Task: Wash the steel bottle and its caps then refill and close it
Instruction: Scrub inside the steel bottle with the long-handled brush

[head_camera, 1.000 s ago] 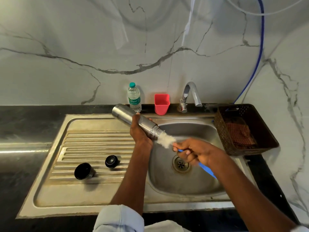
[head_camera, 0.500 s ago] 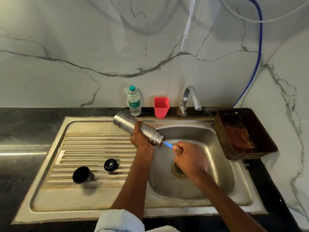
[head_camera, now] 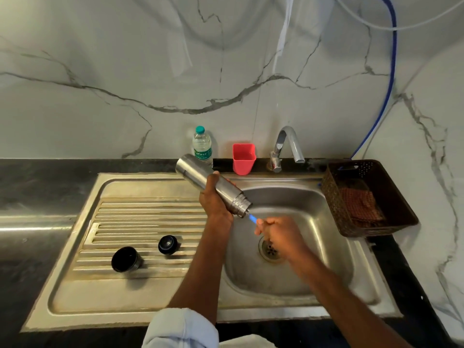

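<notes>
Inside the steel bottle [head_camera: 213, 187], brush [head_camera: 252, 218] head hidden.

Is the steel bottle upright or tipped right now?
Tipped. The left hand holds the steel bottle slanted over the sink, mouth down toward the blue brush handle gripped by the right hand.

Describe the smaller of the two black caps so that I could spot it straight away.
Start at the steel sink and look at its ribbed draining board, left of the basin. Two black caps lie there, apart from each other; the smaller cap is the one nearer the basin and the left forearm. It is a stubby, rounded stopper, while the larger cap beside it is a wider, open cup.
</notes>
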